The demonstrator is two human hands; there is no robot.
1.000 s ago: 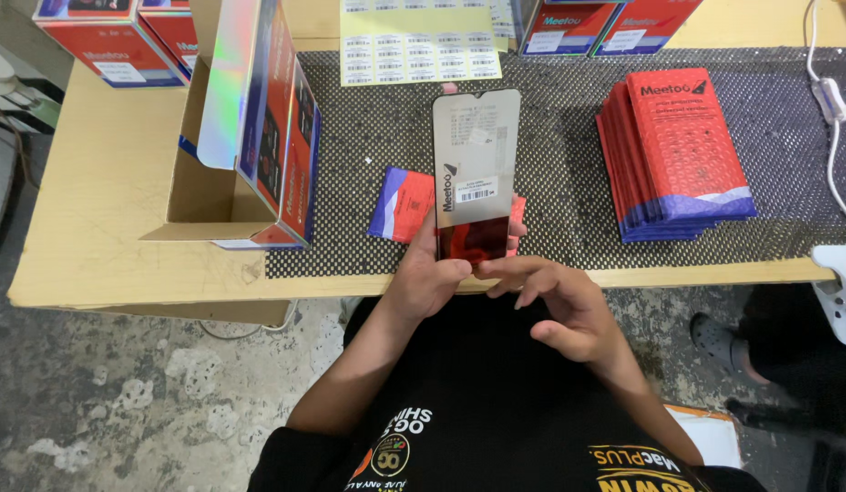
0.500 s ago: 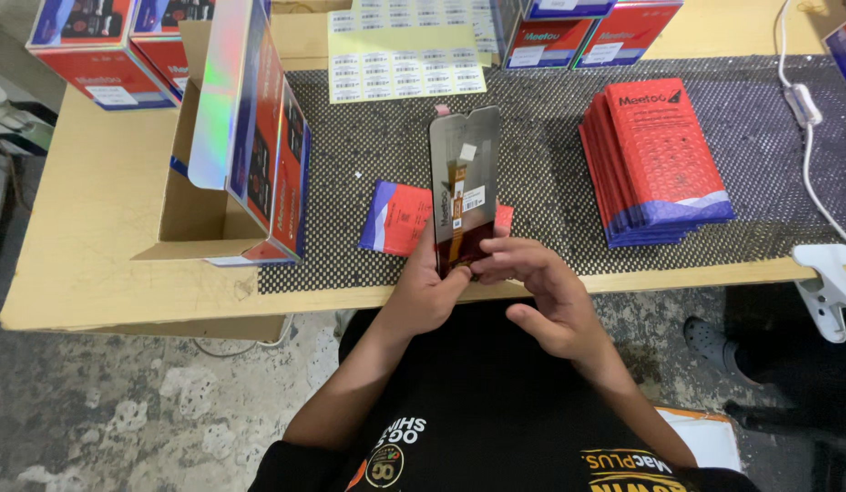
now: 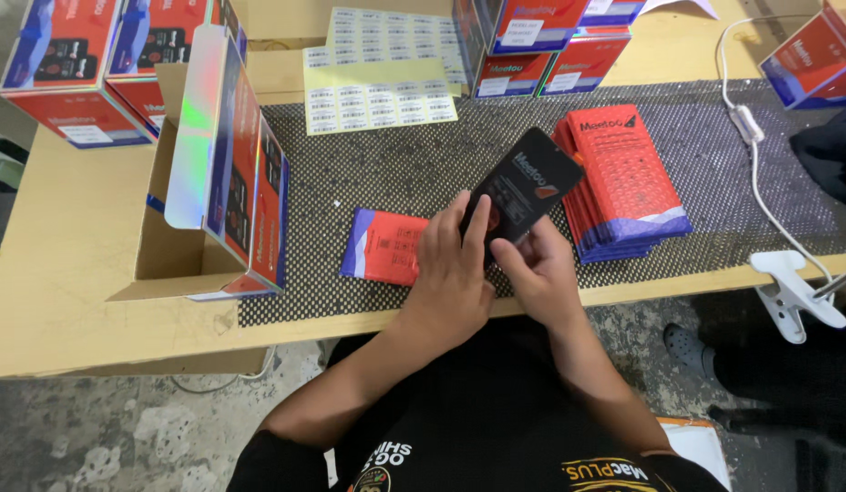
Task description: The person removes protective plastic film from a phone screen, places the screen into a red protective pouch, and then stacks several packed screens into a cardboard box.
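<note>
From where I stood, the person sat at the edge of the wooden table with both hands raised just above the dotted black mat, and between them they held a flat black panel, its dark face turned upward and tilted away towards the far right. The left hand gripped the panel's lower end, fingers laid along its left edge as if to steady it, while the right hand pinched the near corner from beneath, thumb on top; held that way, the panel hung clear of the mat so neither face rubbed on it. Directly under the left hand lay a red and blue pouch flat on the mat, close enough to be reached without stretching. Just beside the panel, to the right, a neat stack of red pouches sat squared up, apparently kept within arm's reach as a supply. An open cardboard carton stood on its side at the left with its mouth turned towards the person. Sheets of small printed labels lay at the far edge of the mat, and a white cable trailed down to a white clamp on the table edge.
</note>
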